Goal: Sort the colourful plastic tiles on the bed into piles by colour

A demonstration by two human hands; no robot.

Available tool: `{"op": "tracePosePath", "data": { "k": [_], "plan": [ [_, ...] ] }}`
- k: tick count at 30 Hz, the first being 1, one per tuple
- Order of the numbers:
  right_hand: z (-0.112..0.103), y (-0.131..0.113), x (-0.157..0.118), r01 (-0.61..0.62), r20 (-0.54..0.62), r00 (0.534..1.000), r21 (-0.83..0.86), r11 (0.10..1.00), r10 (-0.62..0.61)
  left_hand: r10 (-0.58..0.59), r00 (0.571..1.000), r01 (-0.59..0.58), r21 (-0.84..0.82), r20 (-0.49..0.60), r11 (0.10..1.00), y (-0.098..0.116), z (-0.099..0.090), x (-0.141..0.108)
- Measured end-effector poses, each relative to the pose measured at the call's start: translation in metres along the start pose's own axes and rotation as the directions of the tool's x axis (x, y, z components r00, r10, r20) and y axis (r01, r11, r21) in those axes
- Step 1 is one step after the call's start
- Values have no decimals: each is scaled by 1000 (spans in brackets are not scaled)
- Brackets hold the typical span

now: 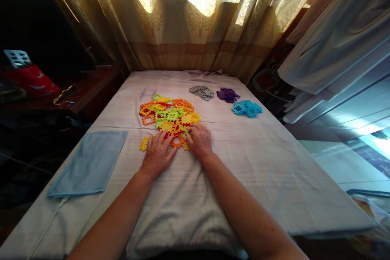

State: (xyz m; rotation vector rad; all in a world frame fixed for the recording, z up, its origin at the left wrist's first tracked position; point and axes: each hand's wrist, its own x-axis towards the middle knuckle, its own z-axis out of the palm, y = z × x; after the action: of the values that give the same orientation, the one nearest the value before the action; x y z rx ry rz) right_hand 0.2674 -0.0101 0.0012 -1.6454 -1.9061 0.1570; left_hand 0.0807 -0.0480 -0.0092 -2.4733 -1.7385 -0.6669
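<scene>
A mixed heap of flat plastic interlocking pieces in orange, yellow, lime green and red lies on the cloth-covered table. At the heap's near left edge rests my left hand, its fingers spread and fingertips touching the pieces. A yellow piece sits just left of that hand. My right hand is at the near right edge, its fingers bent over a few pieces; what lies under its fingertips is hidden. Between both hands is an orange open-centred piece.
Sorted piles in grey, purple and blue lie at the back right. A light-blue cloth pad with a white cord lies on the left. Curtains hang behind the table; a dark side table stands left.
</scene>
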Motion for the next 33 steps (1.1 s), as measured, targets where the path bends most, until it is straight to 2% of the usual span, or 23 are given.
{"op": "tracePosePath", "data": {
  "k": [4,7,14,17,22,27,31,33],
  "plan": [
    [-8,10,0,31,-52,998,44,999,-28,-7,1000,8,-17,13,1000,0,-2,0],
    [-20,28,3,5,-113,994,31,1000,-1,-7,1000,8,-5,30,1000,-1,-3,0],
    [-42,99,12,-263,-176,954,-103,959,243,-11,1000,11,11,20,1000,-2,-2,1],
    [-44,118,11,-320,-194,936,-125,939,293,-16,1000,16,9,2,1000,-2,-2,1],
    [-42,125,10,-370,-180,923,-171,913,341,-22,1000,22,-4,-10,1000,-3,-2,1],
    [-40,125,10,-347,-210,927,-169,923,310,-23,1000,23,-36,-11,999,-5,-1,1],
    [-44,118,11,-333,-241,925,-146,931,294,-24,998,18,-109,-60,994,-12,0,2],
    [-45,108,13,-289,-236,938,-123,949,255,-35,994,18,-167,-101,986,-18,-1,4]
  ]
}}
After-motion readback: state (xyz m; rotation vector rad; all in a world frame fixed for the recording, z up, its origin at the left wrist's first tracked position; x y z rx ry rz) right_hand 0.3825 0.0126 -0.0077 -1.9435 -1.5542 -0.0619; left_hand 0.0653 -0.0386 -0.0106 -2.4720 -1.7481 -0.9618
